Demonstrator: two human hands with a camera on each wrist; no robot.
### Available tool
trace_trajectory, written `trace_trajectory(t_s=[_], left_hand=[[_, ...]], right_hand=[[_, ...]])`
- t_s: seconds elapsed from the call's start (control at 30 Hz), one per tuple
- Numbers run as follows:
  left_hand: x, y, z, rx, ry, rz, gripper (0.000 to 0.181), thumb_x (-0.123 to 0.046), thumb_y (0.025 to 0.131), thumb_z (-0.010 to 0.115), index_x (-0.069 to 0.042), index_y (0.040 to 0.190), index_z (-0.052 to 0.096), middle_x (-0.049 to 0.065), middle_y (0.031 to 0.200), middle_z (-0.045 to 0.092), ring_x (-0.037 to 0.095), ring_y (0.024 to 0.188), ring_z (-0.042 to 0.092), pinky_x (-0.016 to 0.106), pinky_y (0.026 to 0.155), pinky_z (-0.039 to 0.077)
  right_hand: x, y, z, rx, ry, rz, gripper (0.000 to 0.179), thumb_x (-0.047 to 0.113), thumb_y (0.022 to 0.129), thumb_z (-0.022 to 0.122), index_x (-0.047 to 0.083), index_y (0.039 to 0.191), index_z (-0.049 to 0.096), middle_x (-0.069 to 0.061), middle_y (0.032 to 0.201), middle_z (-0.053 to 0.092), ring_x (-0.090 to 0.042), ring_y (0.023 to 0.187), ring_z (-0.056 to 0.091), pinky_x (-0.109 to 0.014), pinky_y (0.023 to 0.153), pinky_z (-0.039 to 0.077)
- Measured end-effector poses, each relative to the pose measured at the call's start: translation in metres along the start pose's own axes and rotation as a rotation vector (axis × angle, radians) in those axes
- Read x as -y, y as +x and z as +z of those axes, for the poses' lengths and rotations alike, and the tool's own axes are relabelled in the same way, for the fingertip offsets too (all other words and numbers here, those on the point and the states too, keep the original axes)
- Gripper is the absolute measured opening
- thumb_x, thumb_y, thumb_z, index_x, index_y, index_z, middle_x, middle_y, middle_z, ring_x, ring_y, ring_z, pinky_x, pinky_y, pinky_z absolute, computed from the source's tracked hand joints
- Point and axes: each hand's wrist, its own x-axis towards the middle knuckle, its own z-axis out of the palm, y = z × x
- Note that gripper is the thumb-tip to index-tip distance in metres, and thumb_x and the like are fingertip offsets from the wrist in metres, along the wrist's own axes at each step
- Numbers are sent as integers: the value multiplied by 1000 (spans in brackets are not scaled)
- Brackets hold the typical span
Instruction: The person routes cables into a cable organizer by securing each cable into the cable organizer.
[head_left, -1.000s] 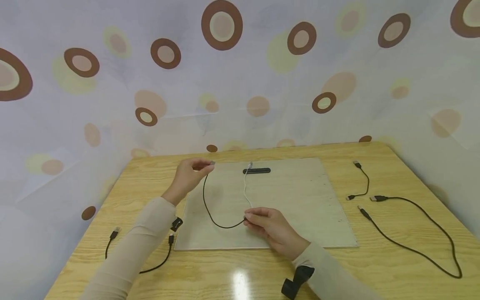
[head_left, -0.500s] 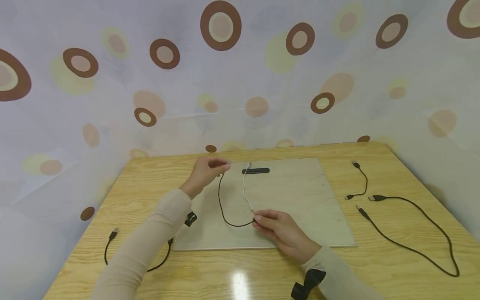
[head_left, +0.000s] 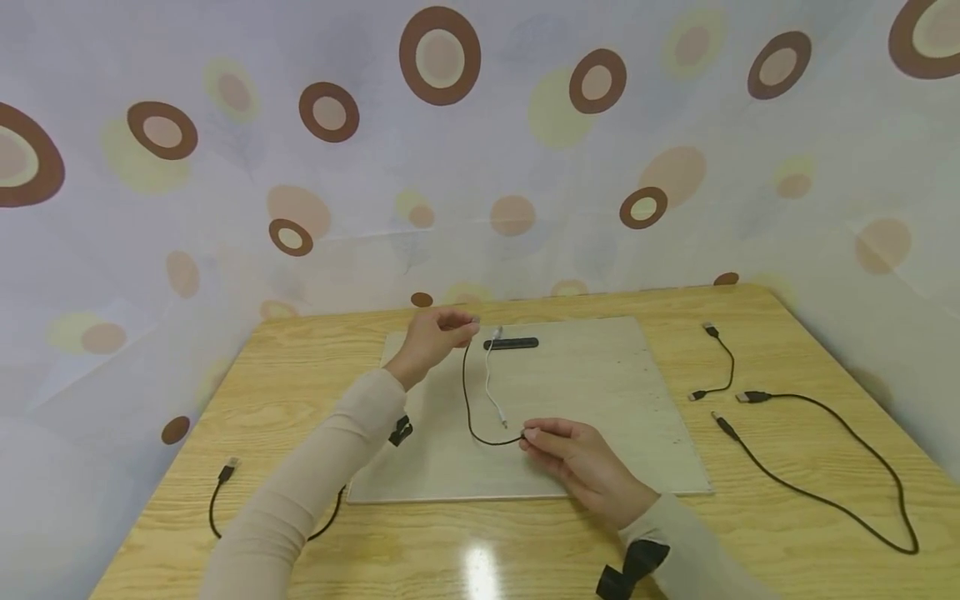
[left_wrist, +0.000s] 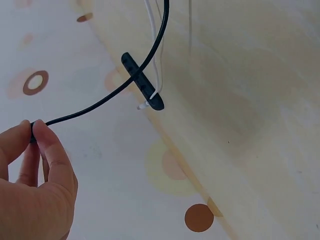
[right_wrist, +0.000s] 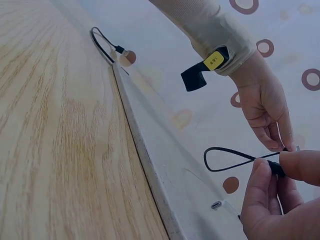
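A short black USB cable (head_left: pixel 467 400) hangs in a loop between the two hands, above a pale board (head_left: pixel 600 400). The left hand (head_left: pixel 431 343) pinches one end of it, a small metal tip showing past the fingers. The right hand (head_left: pixel 588 462) pinches the black connector (right_wrist: pixel 276 168) at the other end between thumb and fingers. Behind the cable, a black cable clip strip (head_left: pixel 517 342) lies near the board's far edge. A white cable (head_left: pixel 488 379) runs through the strip's left end in the head view and trails towards the front, apart from both hands.
Another black USB cable (head_left: pixel 212 512) lies on the wooden table (head_left: pixel 300 375) at left, partly hidden by the left sleeve. A short black cable (head_left: pixel 732 367) and a longer one (head_left: pixel 892 467) lie at right. A patterned cloth (head_left: pixel 480 167) stands behind the table.
Both hands have moved to the right with the black USB cable between them. The white cable's near end, earlier beside the right fingertips, now shows fully. The clip strip has stayed put.
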Motion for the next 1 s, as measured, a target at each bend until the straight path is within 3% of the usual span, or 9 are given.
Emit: trace_trajectory(t_s=[0.23,0.57,0.8,1.0], left_hand=[[-8,5,4,1,-43,36,26,-14,91,68,-3,115,68,14,110,69,22,95,67,28,82,55],[-8,11,10,24,-53,29,24,-13,92,65,2,111,68,18,105,68,12,81,64,27,80,55],[-11,18,19,12,-80,12,25,-14,92,66,-1,113,69,14,107,69,21,92,67,29,84,55],[-11,29,22,8,-96,-13,25,-13,92,65,2,113,67,16,109,68,28,98,67,35,89,53]], right_hand=[[6,-4,-5,-22,-18,-10,36,-1,92,61,-15,123,49,-11,105,65,-12,91,66,-26,88,53],[6,-6,-12,-10,-13,-2,25,0,92,61,-9,114,57,-9,103,65,-12,91,67,-26,89,52],[8,-8,-17,-47,-30,13,39,1,92,61,-14,126,47,-10,106,65,-12,92,66,-26,88,52],[10,-8,-19,-54,-17,18,35,3,92,62,-11,123,50,-11,108,64,-14,94,66,-26,90,52]])
